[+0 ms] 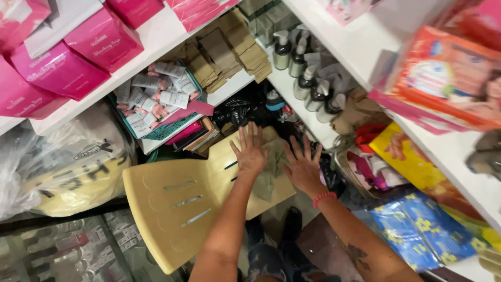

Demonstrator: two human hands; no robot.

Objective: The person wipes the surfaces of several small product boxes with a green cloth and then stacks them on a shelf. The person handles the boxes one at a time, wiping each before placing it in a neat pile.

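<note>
- Flat olive-green paper pouch (272, 175), frame centre, on pale yellow plastic chair (172, 209).
- Left hand (250, 154), right hand (302, 169): fingers spread wide, pressing flat, holding nothing.
- Step judged: smoothing; lifting needs an edge pinch.

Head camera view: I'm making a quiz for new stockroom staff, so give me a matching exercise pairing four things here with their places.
Things:
1. Left hand
2. Pump bottles
3. Pink boxes
4. Teal basket

Places:
A. On the top left shelf
B. Flat on the greenish cloth on the yellow chair
C. On the left shelf below the pink boxes, filled with small tubes
D. In a row along the right-hand white shelf

Pairs: 1-B, 2-D, 3-A, 4-C
</note>
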